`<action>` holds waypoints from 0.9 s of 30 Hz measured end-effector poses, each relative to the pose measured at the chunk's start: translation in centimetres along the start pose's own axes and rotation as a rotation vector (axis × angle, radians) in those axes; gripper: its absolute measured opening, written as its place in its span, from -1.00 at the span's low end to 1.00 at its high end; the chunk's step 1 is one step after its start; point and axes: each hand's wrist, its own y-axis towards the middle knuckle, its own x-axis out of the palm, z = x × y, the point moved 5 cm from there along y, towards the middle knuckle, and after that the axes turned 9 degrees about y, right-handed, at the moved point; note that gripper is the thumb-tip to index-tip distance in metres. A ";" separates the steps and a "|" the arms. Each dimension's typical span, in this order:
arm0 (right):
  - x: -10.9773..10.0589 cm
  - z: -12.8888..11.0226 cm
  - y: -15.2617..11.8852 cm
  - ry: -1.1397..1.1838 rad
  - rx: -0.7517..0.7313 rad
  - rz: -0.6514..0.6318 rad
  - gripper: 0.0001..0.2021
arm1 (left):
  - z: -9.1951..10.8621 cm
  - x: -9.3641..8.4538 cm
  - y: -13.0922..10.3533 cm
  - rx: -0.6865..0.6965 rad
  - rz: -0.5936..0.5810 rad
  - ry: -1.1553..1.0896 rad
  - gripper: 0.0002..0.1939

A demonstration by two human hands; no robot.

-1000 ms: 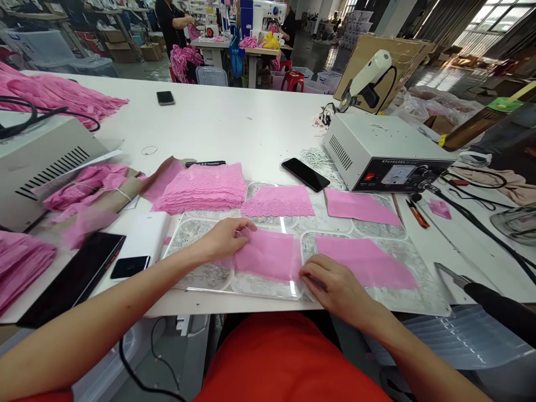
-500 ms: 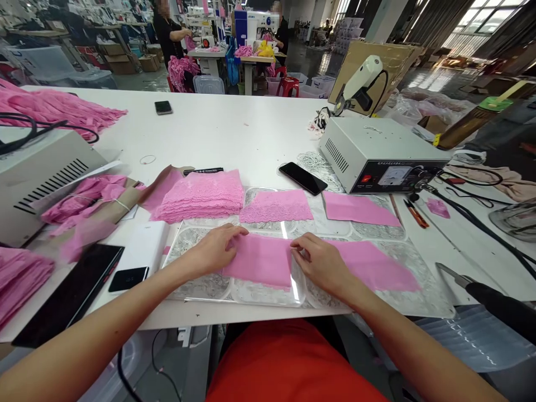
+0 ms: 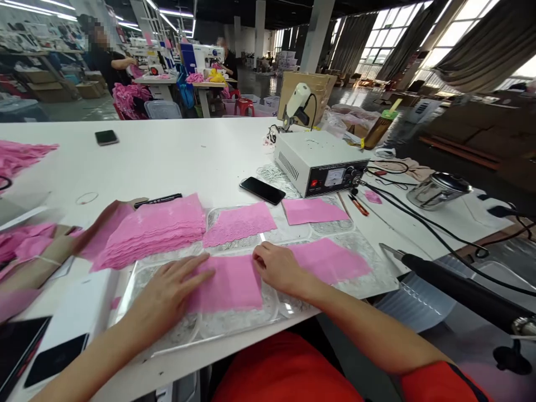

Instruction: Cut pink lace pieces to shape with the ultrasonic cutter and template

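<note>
We count four single pink pieces (image 3: 240, 222) laid on one clear board (image 3: 238, 324), plus one pink stack (image 3: 154, 229) farther left. Our left hand (image 3: 167, 287) lies with fingers extended on the front-left piece (image 3: 230, 287), between our hands; our right hand (image 3: 278, 267) has fingers bunched at its upper right corner, whether pinching we cannot tell. One metal control box (image 3: 320, 153) bears lettering too small to read.

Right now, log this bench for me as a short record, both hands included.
Left hand: spread over the left side of the front pink piece
Right hand: fingers bent, at that piece's far right corner
Behind it: lacy pink piece
Stack: pink pieces at left, black pen at far edge
Equipment: grey box with meter
Beside box: black phone
</note>
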 end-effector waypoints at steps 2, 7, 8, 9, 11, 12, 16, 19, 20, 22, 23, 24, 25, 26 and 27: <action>-0.2 -0.1 0.0 0.020 -0.014 0.010 -0.83 | -0.1 0.0 -0.7 0.067 0.039 0.045 -0.41; -3.3 2.9 -1.7 0.116 -0.031 0.119 -0.83 | 0.5 -1.1 0.3 0.068 0.150 0.023 -0.60; -4.5 4.2 -2.5 0.177 -0.035 0.197 -0.83 | 1.4 -1.4 1.1 0.093 0.156 -0.012 -0.61; -5.7 5.7 -3.6 0.246 -0.040 0.292 -0.84 | 2.4 -1.5 2.1 0.126 0.152 -0.052 -0.62; -7.9 9.2 -6.2 0.289 -0.023 0.476 -0.87 | 5.1 -1.3 4.4 0.218 0.115 -0.130 -0.57; -8.6 11.0 -7.6 0.277 0.001 0.548 -0.88 | 6.6 -1.0 5.6 0.263 0.079 -0.162 -0.53; -9.7 16.3 -12.2 0.177 0.125 0.643 -0.85 | 11.8 0.5 10.0 0.444 -0.007 -0.225 -0.50; -9.4 18.1 -14.1 0.154 0.147 0.653 -0.83 | 14.2 1.2 12.5 0.527 -0.026 -0.248 -0.54; -9.3 18.4 -14.4 0.158 0.140 0.655 -0.82 | 14.7 1.3 13.1 0.544 -0.037 -0.258 -0.55; -9.2 18.8 -14.8 0.168 0.119 0.660 -0.82 | 15.2 1.6 13.9 0.563 -0.075 -0.270 -0.56; -9.1 18.9 -15.0 0.172 0.106 0.665 -0.82 | 15.3 1.7 14.2 0.569 -0.090 -0.270 -0.56; -9.1 19.1 -15.1 0.175 0.094 0.670 -0.82 | 15.4 1.8 14.4 0.572 -0.099 -0.267 -0.56; -9.1 19.2 -15.2 0.179 0.085 0.674 -0.82 | 15.3 1.9 14.5 0.571 -0.107 -0.260 -0.55; -9.1 19.4 -15.3 0.184 0.082 0.678 -0.82 | 15.3 2.1 14.6 0.573 -0.110 -0.251 -0.55; -9.1 19.6 -15.4 0.191 0.086 0.684 -0.82 | 15.2 2.1 14.6 0.578 -0.110 -0.242 -0.54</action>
